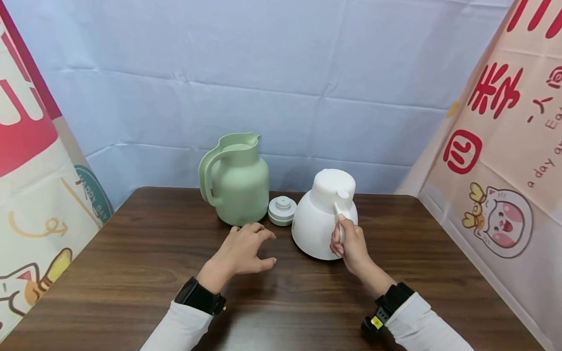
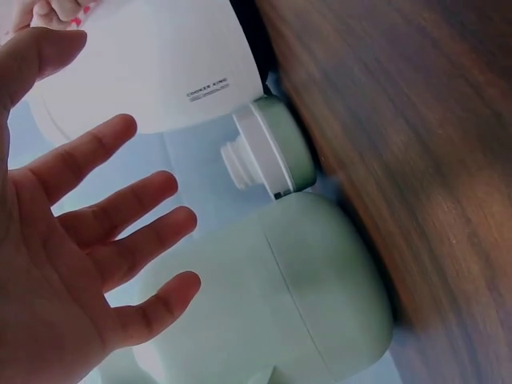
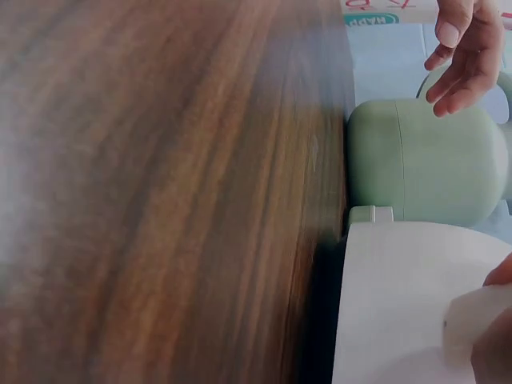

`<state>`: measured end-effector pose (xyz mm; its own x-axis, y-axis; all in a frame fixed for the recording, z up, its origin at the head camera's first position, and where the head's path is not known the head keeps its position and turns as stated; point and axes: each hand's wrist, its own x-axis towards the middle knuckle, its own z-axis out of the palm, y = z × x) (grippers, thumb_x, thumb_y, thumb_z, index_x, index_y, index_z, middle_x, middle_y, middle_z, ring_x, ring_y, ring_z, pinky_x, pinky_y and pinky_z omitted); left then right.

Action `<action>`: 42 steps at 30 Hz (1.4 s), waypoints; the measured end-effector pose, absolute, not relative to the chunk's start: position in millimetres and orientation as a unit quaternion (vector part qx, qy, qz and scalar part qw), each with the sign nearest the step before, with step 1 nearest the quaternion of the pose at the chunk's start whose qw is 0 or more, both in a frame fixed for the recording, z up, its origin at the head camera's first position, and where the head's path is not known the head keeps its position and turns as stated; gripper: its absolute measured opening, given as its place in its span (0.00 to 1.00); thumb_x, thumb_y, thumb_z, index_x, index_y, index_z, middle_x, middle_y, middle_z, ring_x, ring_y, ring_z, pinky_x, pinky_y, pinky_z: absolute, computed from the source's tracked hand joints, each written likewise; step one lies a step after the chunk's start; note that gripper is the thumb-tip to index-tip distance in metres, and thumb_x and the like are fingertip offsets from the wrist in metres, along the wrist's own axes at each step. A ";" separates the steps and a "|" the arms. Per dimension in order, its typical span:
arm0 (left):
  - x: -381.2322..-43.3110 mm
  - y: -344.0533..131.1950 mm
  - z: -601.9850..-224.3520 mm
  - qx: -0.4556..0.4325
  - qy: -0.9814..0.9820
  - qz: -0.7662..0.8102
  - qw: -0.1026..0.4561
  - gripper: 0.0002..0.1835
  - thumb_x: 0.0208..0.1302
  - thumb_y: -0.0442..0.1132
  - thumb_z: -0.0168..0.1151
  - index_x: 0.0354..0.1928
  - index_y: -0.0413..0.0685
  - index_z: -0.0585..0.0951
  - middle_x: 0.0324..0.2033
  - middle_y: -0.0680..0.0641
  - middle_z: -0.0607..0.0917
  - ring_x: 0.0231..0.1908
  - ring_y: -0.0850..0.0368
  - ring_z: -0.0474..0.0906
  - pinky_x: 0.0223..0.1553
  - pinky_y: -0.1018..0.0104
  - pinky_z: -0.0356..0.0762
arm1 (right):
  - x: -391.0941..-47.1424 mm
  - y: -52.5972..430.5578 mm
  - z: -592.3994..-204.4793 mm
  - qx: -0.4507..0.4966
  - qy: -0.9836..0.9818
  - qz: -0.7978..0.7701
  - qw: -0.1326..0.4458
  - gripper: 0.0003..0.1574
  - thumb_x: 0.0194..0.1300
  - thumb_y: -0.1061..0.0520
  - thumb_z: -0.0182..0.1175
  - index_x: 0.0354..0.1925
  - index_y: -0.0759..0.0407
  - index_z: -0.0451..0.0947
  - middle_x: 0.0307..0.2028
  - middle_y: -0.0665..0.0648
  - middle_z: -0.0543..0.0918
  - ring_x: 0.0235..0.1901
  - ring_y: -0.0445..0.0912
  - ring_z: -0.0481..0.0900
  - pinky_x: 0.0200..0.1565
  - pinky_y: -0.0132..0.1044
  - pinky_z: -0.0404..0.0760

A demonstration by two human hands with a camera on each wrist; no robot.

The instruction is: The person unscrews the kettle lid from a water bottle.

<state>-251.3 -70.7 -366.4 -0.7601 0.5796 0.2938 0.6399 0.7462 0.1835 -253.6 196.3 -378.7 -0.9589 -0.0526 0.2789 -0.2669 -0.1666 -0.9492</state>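
Evidently, we have the white jug point(image 1: 313, 229) by its handle point(image 1: 344, 210), our right hand point(image 1: 354, 246) clamped round it with curled fingers; the jug is at the right of the green jug point(image 1: 243, 187), with the round lid point(image 1: 282, 208) between the two, close to both; whether its base bears fully on the table point(image 1: 307, 307) we cannot tell; our left hand point(image 1: 246, 249) holds nothing, fingers apart, near the green jug's foot; to manage this well, we would best keep the wrist firm and the jug upright, since its broad body probably pulls away from the handle; we would ease it clear of the lid before any turn, the free palm ready to steady its side.
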 end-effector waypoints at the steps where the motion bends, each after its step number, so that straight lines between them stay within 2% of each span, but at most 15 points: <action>1: -249.7 -71.7 -366.5 -0.329 -0.927 -0.142 0.110 0.25 0.50 0.59 0.59 0.49 0.56 0.78 0.46 0.50 0.76 0.46 0.52 0.71 0.41 0.51 0.67 | -251.8 196.4 -378.5 0.128 -0.642 0.753 0.068 0.34 0.72 0.50 0.36 0.09 0.58 0.59 0.03 0.47 0.61 0.04 0.41 0.55 0.11 0.30 0.58; 9: -237.3 -81.1 -366.0 -0.331 -0.922 -0.164 0.119 0.24 0.49 0.58 0.61 0.48 0.58 0.78 0.46 0.50 0.76 0.46 0.52 0.71 0.42 0.51 0.67 | -237.8 196.7 -377.1 0.152 -0.630 0.760 0.049 0.34 0.72 0.51 0.36 0.08 0.57 0.58 0.03 0.46 0.60 0.05 0.41 0.53 0.11 0.37 0.50; 19: -227.8 -103.7 -367.6 -0.315 -0.927 -0.159 0.126 0.24 0.48 0.59 0.62 0.47 0.59 0.78 0.44 0.52 0.77 0.44 0.54 0.72 0.39 0.51 0.67 | -230.4 196.6 -376.3 0.211 -0.607 0.766 0.021 0.33 0.72 0.55 0.34 0.09 0.60 0.56 0.03 0.49 0.58 0.04 0.43 0.50 0.09 0.40 0.46; 24: -225.2 -115.6 -369.0 -0.305 -0.932 -0.147 0.127 0.24 0.48 0.59 0.62 0.47 0.60 0.78 0.44 0.52 0.77 0.44 0.55 0.72 0.39 0.50 0.68 | -228.1 193.9 -375.9 0.235 -0.600 0.764 0.002 0.32 0.71 0.57 0.34 0.09 0.61 0.55 0.03 0.50 0.58 0.04 0.42 0.51 0.09 0.40 0.46; 31: -222.7 -127.8 -372.5 -0.294 -0.936 -0.147 0.129 0.24 0.47 0.59 0.62 0.46 0.59 0.78 0.43 0.52 0.77 0.44 0.54 0.73 0.38 0.48 0.69 | -223.7 189.1 -377.2 0.257 -0.570 0.780 -0.022 0.29 0.68 0.59 0.35 0.08 0.59 0.56 0.03 0.50 0.56 0.03 0.43 0.47 0.07 0.41 0.40; 42: -224.3 -142.6 -379.5 -0.277 -0.943 -0.146 0.111 0.24 0.48 0.58 0.63 0.47 0.56 0.78 0.44 0.51 0.77 0.45 0.52 0.73 0.38 0.46 0.69 | -222.7 171.5 -379.7 0.303 -0.557 0.772 -0.049 0.29 0.67 0.59 0.36 0.09 0.63 0.53 0.03 0.51 0.55 0.03 0.43 0.48 0.05 0.40 0.41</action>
